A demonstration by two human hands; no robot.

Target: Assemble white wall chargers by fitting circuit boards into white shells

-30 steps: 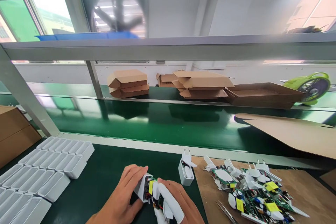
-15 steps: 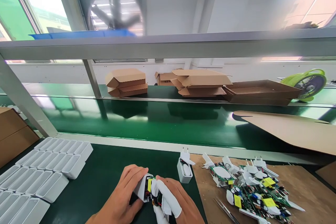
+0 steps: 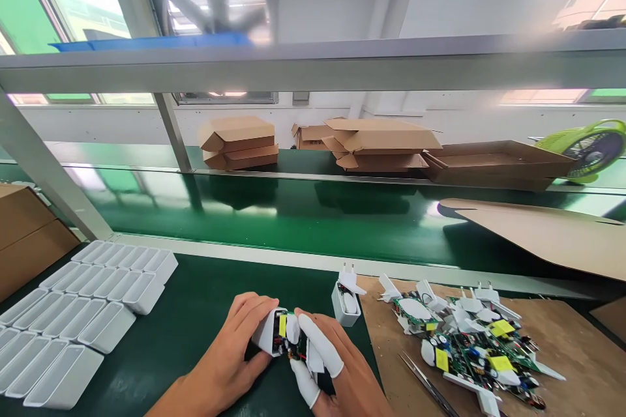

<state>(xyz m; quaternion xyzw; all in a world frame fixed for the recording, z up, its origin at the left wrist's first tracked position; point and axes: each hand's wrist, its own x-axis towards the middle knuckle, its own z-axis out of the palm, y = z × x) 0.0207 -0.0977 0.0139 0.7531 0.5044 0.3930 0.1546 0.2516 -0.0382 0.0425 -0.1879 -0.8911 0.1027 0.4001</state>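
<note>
My left hand (image 3: 239,342) is closed around a white plastic housing (image 3: 265,333). A circuit board (image 3: 282,329) with a yellow-wrapped part sits partly in the housing's open end. My right hand (image 3: 337,358), with white covers on some fingers, grips the board's outer end. Fingers hide much of the board. Just beyond my right hand stands another white housing (image 3: 345,309) holding a board, with a plug piece with two pins (image 3: 350,279) at its top.
Rows of white housings (image 3: 105,326) lie at the left. On a brown board (image 3: 562,339) at the right is a heap of circuit boards (image 3: 479,345), with tweezers (image 3: 428,383) beside it. Cardboard boxes (image 3: 239,137) and a green fan (image 3: 587,150) stand beyond the green belt (image 3: 293,208).
The view has tilted down a little, so the scene sits higher. My right thumb and fingers have shifted slightly on the circuit board; both hands keep their hold.
</note>
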